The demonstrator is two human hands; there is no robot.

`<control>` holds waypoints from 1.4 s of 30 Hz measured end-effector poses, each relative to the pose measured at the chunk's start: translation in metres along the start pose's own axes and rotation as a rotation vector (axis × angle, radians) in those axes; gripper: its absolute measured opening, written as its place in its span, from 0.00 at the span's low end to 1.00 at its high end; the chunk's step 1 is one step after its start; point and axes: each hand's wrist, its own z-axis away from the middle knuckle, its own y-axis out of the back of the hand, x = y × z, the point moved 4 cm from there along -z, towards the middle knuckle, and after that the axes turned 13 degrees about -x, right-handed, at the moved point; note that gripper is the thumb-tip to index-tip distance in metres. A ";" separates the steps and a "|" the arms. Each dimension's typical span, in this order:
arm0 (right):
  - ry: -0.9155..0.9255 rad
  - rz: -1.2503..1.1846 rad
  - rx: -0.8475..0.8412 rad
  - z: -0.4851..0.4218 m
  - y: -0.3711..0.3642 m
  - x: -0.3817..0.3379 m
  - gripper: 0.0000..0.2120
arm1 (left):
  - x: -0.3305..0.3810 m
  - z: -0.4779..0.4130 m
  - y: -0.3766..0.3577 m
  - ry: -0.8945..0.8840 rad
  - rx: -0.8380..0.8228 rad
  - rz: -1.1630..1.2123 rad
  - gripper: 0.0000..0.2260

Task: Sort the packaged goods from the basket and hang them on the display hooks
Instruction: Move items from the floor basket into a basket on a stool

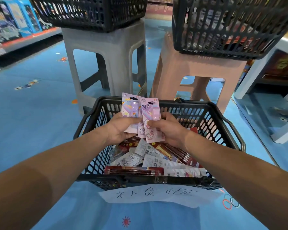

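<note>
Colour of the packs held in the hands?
The packs are pink, with purple and rainbow artwork. They show best in the head view.

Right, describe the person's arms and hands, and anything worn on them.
The left forearm and right forearm are bare, no sleeves in view. The left hand and right hand wear no gloves; no watch, bracelet or ring shows.

The blue floor (32, 127), printed with small stars and rings, carries a black basket (194, 117) with a handwritten paper sheet (156, 195) at its near side, and behind it a grey stool (110, 52) beside a pink stool (198, 67).
</note>
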 end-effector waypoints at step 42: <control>-0.882 1.393 -0.513 0.024 0.072 0.089 0.16 | -0.059 -0.029 -0.001 0.366 -0.219 -0.387 0.12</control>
